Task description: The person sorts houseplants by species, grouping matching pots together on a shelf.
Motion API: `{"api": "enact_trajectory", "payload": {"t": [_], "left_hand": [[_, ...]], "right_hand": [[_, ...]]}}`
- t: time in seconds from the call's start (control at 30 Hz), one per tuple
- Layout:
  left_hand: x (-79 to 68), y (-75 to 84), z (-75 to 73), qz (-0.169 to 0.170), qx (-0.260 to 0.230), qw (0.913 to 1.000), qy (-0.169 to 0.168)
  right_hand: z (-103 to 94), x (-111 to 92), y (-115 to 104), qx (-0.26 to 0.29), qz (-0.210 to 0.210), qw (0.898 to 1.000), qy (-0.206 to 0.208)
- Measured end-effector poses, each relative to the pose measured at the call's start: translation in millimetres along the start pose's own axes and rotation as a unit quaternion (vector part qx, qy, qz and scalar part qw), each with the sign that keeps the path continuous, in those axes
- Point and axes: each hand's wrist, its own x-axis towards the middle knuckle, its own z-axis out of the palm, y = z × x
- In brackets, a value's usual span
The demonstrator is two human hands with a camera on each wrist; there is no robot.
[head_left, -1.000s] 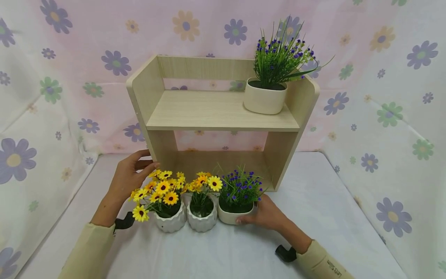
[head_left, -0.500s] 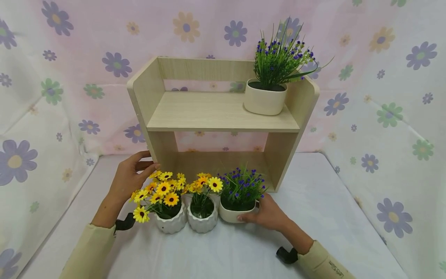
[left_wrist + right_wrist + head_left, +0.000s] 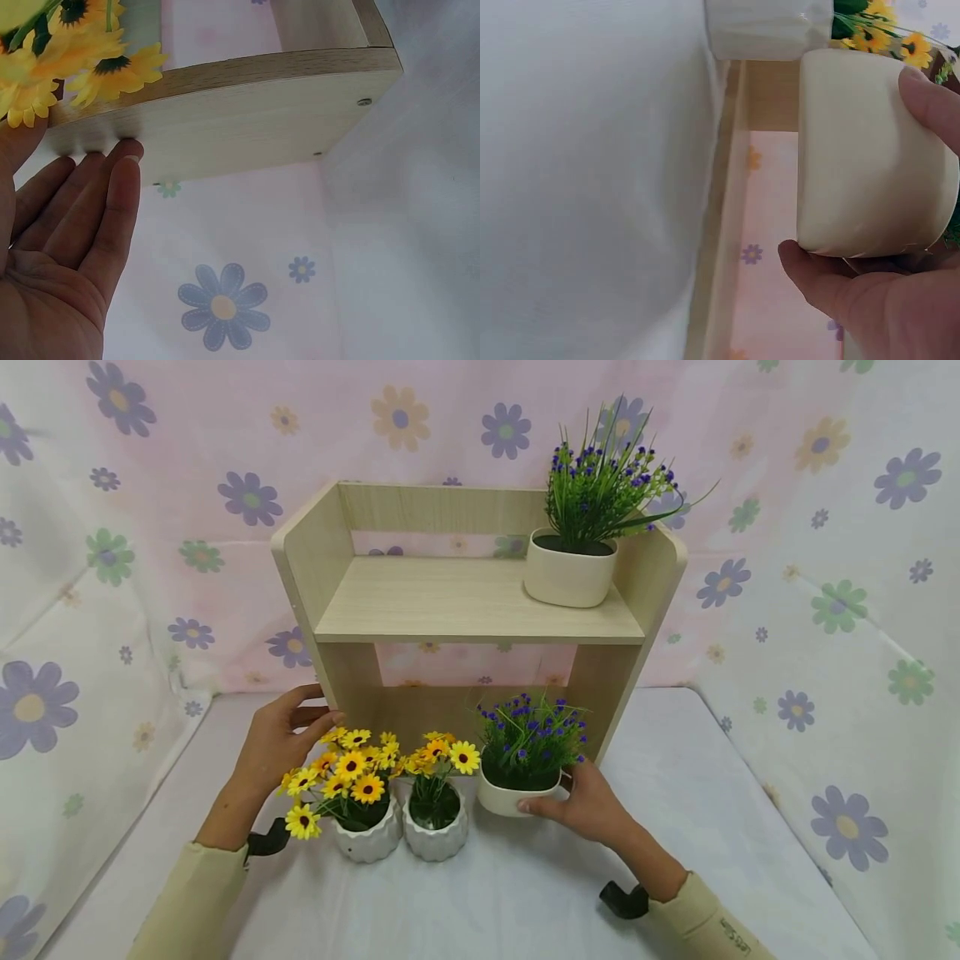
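Observation:
My right hand (image 3: 588,802) grips a cream oval pot (image 3: 870,157) with an artificial purple-flowered plant (image 3: 531,739), thumb on its front and fingers round its right end. In the right wrist view the pot hangs clear of the white cloth, before the lower compartment of the wooden shelf (image 3: 480,637). My left hand (image 3: 273,739) touches the shelf's left side panel (image 3: 247,124); in the left wrist view its fingers lie fairly straight, fingertips against the outer face, thumb by the front edge and partly hidden by yellow flowers (image 3: 124,67).
Two white scalloped pots, the left pot (image 3: 369,839) and the middle pot (image 3: 437,835), hold yellow flowers before the shelf. A larger purple-flowered plant in a cream pot (image 3: 570,572) stands at the right of the upper shelf. White cloth (image 3: 465,910) covers the table; flowered curtains surround it.
My right hand has lifted the purple-flowered plant and carried it slightly right and toward the shelf, away from the middle white pot. My left hand stays at the shelf's side.

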Motion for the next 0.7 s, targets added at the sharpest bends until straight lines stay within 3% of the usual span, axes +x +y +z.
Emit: {"api": "enact_trajectory", "payload": {"t": [0.47, 0.7], "left_hand": [[0.2, -1.2, -1.5, 0.008, -0.002, 1.0000, 0.002], [1.2, -4.9, -1.1, 0.013, -0.011, 0.9998, 0.005]], "right_hand": [[-16.5, 7.9, -31.0, 0.035, 0.001, 0.998, 0.043], [-24.3, 11.6, -59.5, -0.004, 0.022, 0.998, 0.063]]}}
